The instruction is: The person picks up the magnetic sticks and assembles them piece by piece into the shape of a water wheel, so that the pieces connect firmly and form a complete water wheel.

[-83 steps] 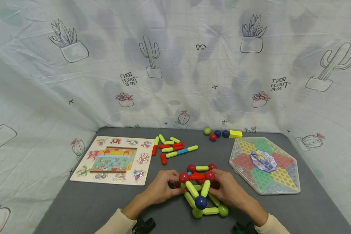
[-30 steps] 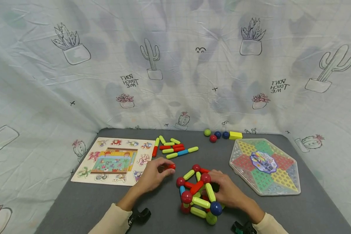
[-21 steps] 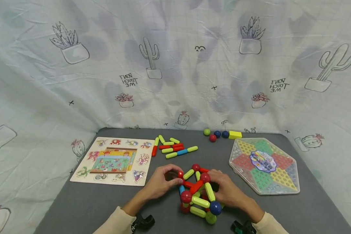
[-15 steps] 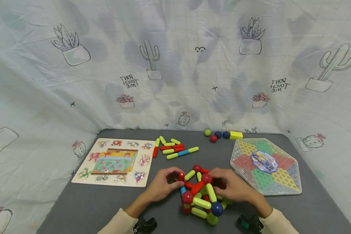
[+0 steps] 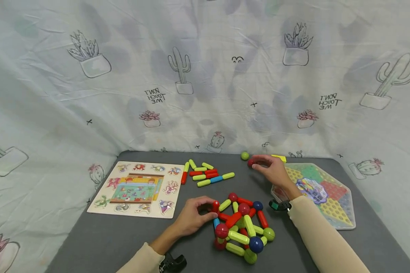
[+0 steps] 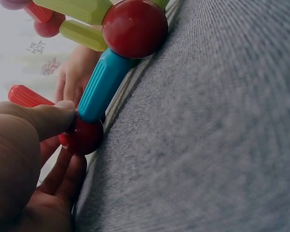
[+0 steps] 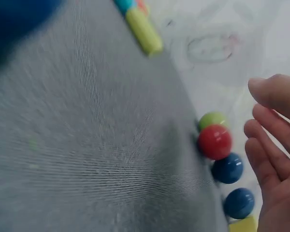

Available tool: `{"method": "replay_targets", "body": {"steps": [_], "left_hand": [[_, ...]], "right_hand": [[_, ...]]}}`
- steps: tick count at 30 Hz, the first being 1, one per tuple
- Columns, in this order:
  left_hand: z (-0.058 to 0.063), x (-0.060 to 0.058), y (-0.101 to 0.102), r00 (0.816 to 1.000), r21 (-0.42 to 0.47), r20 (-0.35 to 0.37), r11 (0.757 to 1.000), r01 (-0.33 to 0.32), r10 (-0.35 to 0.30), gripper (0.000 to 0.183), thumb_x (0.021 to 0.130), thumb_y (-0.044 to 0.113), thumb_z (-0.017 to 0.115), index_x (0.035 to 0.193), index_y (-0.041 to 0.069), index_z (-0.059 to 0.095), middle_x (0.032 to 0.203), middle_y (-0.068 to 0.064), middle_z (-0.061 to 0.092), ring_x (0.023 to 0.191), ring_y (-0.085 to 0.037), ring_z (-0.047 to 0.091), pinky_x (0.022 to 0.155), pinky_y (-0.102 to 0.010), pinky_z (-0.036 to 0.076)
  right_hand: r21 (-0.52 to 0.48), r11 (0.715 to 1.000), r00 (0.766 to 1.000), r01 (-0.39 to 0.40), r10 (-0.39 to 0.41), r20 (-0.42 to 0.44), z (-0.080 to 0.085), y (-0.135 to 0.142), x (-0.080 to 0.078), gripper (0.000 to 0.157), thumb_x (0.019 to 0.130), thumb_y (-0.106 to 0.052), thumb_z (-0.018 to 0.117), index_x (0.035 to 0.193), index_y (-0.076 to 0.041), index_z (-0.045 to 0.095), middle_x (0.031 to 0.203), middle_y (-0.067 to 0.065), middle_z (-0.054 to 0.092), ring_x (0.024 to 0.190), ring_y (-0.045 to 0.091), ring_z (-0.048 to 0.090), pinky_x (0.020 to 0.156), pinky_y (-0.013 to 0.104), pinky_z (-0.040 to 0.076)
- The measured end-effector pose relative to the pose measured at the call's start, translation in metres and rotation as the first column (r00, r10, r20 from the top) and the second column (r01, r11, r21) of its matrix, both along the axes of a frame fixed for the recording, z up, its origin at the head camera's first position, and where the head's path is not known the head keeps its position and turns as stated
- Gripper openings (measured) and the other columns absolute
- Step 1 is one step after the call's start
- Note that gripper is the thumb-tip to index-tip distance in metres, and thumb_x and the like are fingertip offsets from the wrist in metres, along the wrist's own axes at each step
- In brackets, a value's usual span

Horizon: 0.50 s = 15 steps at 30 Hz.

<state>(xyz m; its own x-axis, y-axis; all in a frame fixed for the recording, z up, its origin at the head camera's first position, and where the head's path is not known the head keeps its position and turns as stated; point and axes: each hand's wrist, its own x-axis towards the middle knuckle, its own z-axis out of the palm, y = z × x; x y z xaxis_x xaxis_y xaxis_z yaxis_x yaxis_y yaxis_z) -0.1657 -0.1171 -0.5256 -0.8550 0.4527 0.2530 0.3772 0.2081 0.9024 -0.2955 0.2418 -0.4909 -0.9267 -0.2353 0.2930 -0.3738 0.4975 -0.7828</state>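
A ball-and-rod model [image 5: 239,237] of red, blue and green balls joined by coloured rods sits at the front centre. At its left side my left hand [image 5: 193,220] pinches a short red rod [image 5: 216,206]. In the left wrist view this rod [image 6: 29,95] runs behind the thumb, beside a red ball [image 6: 87,136] joined to a blue rod [image 6: 104,86]. At the back, my right hand [image 5: 271,168] reaches over the loose balls, its fingers relaxed and bent around nothing. The right wrist view shows a red ball [image 7: 215,141] apart from its fingertips.
Loose green, red and blue rods [image 5: 205,175] lie at the back centre. Near the right hand are a green ball [image 5: 245,156], blue balls [image 7: 239,203] and a yellow block [image 5: 279,158]. A picture puzzle board [image 5: 131,210] lies left; a hexagonal game board [image 5: 328,201] lies right.
The model has been turned. My left hand has brought a red rod from the table to the model. My right hand has let go of the model and moved back to the loose balls.
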Motion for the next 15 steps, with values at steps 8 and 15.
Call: {"method": "replay_targets", "body": {"steps": [8,15], "left_hand": [[-0.002,0.0,0.0,1.0,-0.016,0.003,1.0,-0.004,0.004,0.028,0.094,0.013,0.087,0.122,0.012,0.081,0.116,-0.004,0.08,0.103,-0.013,0.074,0.098,-0.034,0.062],[-0.005,-0.005,0.002,0.999,-0.023,-0.041,1.0,-0.001,0.0,0.027,0.095,0.014,0.087,0.121,0.013,0.081,0.116,-0.004,0.081,0.104,-0.01,0.073,0.098,-0.035,0.062]], "right_hand": [[0.128,0.991,0.999,0.039,-0.038,-0.012,-0.012,-0.007,-0.015,0.035,0.1,-0.016,0.082,0.133,-0.004,0.077,0.119,0.012,0.081,0.11,0.032,0.076,0.095,0.049,0.061],[0.176,0.982,0.997,0.074,-0.069,-0.038,-0.011,-0.012,-0.008,0.024,0.101,-0.018,0.082,0.124,-0.01,0.082,0.116,0.008,0.082,0.104,0.026,0.079,0.088,0.036,0.063]]}}
